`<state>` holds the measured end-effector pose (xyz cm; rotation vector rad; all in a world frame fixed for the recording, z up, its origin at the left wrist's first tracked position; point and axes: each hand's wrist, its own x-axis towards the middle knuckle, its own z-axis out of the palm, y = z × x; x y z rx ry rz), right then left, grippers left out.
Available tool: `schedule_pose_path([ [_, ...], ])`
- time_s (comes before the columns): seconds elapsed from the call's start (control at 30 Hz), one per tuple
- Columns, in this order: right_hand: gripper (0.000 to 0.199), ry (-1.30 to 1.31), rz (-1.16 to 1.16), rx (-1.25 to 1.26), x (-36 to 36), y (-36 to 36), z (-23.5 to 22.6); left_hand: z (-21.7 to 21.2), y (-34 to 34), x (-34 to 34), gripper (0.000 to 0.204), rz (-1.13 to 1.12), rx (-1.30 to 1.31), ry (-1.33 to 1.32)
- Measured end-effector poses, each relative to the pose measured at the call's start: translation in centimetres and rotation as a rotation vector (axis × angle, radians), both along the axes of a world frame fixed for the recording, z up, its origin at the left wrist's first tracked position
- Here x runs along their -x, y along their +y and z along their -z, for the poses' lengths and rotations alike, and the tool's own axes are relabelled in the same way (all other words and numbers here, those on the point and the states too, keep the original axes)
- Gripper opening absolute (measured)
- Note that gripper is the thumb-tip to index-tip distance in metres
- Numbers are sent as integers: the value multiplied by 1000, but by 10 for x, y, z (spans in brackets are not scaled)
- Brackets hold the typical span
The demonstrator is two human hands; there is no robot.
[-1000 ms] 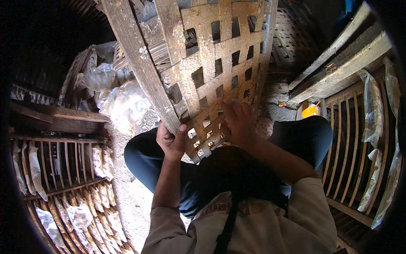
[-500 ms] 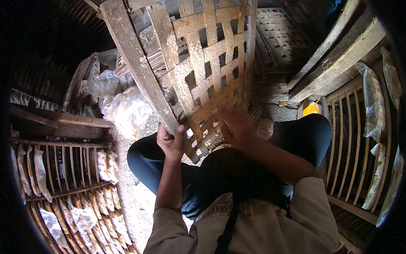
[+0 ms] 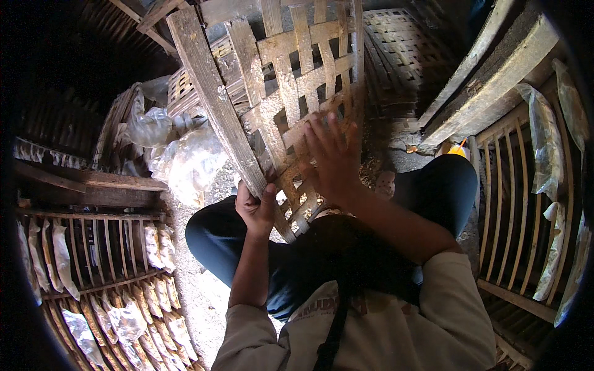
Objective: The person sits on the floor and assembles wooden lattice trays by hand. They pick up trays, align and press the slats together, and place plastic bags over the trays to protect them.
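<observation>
The woven bamboo tray (image 3: pixel 303 93) looks dry, rough and matt, dusted pale; the plastic bags (image 3: pixel 185 161) nearby are glossy, crinkled.

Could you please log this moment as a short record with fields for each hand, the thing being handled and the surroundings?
left hand: the left hand grips the wooden side rail of the woven bamboo tray
right hand: the right hand lies open and flat on the tray's lattice
tray: tilted up on edge, leaning away from the person
left side: slatted racks with pale flat pieces laid in rows; clear plastic bags behind
right side: another slatted rack with pale pieces
</observation>
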<state>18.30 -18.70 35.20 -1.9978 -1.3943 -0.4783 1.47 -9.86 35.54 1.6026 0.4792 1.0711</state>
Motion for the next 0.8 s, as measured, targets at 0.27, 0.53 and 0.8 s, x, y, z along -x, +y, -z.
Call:
schedule_pose_path([
  [0.27, 45, 170, -73, -251, -13, 5, -2, 0, -8, 3, 31, -15, 33, 59],
  [0.53, 36, 338, -128, -408, 1, 15, 7, 13, -2, 7, 27, 20, 97, 22],
  [0.8, 54, 129, -342, -265, 13, 25, -33, 11, -1, 1, 29, 31, -98, 93],
])
